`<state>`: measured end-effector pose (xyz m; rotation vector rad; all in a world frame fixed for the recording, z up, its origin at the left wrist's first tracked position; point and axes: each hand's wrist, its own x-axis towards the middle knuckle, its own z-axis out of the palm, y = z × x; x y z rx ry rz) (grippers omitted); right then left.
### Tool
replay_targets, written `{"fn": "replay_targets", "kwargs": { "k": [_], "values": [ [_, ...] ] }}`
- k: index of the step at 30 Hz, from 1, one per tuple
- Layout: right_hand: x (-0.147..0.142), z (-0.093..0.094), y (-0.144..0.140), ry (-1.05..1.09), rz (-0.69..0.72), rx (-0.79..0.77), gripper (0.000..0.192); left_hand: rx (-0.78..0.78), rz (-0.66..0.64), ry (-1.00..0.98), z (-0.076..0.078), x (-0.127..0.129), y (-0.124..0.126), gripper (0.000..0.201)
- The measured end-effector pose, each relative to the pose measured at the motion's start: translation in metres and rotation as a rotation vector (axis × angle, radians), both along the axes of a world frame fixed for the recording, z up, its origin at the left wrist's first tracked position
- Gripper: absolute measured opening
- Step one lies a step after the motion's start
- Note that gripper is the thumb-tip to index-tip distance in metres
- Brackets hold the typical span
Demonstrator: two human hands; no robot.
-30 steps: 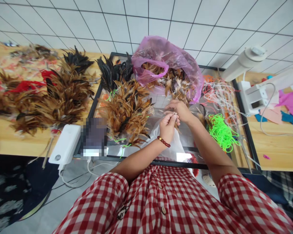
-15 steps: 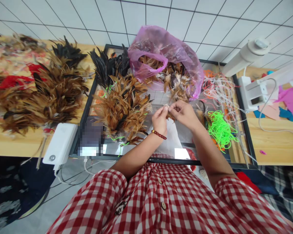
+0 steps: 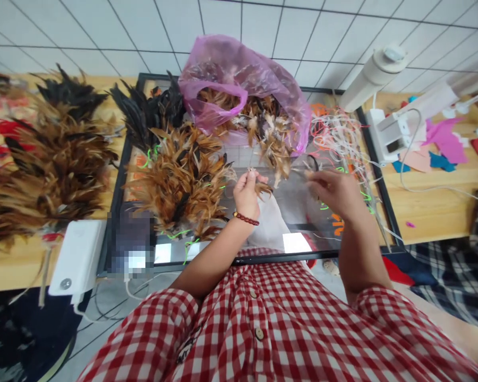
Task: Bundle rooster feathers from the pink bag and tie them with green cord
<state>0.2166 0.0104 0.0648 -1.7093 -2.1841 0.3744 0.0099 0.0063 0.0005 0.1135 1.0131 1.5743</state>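
My left hand [image 3: 246, 193], with a red bead bracelet on the wrist, pinches a small bunch of brown feathers [image 3: 262, 187] above the black-framed glass board [image 3: 125, 159]. My right hand [image 3: 334, 191] is blurred and has drawn away to the right, over the green cords [image 3: 364, 196]; I cannot tell what its fingers hold. A pink plastic bag [image 3: 239, 74] full of loose feathers lies just beyond both hands. A white plastic sheet [image 3: 269, 228] lies under my left wrist.
Tied brown-and-black feather bundles [image 3: 179, 175] fill the board's left half, more [image 3: 56, 159] lie on the wooden table at left. A white power bank [image 3: 77, 257] and a blurred phone [image 3: 131, 244] sit at the near left. White cords [image 3: 338, 132], a white lamp [image 3: 372, 77], coloured scraps [image 3: 446, 140] at right.
My hands, together at the feather bunch before, have parted: the right swung out to the right while the left kept the bunch. The view shifted right.
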Motion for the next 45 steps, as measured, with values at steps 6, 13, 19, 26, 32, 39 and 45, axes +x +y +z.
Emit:
{"fn": "replay_targets", "kwargs": {
  "k": [6,13,19,26,32,39,45],
  "values": [
    [0.08,0.011,-0.043,-0.177,-0.397,-0.034,0.02,-0.019,-0.023,0.002,0.004,0.002,0.0,0.025],
    [0.158,0.001,-0.074,-0.343,-0.803,-0.279,0.013,-0.018,-0.036,0.063,0.002,0.002,-0.001,0.021],
    [0.173,-0.018,-0.076,-0.251,-0.72,-0.231,0.011,-0.008,-0.061,0.076,0.002,0.003,-0.003,0.018],
    [0.175,-0.038,-0.047,-0.206,-0.6,-0.131,0.032,-0.02,-0.066,0.079,-0.002,0.004,-0.002,0.022],
    [0.201,-0.036,-0.035,-0.158,-0.647,-0.282,0.017,0.024,-0.045,0.041,-0.007,0.005,-0.002,0.023],
    [0.211,-0.038,-0.033,-0.15,-0.619,-0.227,0.018,-0.003,-0.067,0.039,-0.004,0.004,-0.004,0.025],
    [0.221,-0.036,-0.029,-0.122,-0.554,-0.229,0.019,0.007,-0.067,0.032,-0.004,0.004,-0.004,0.026]
  ]
}}
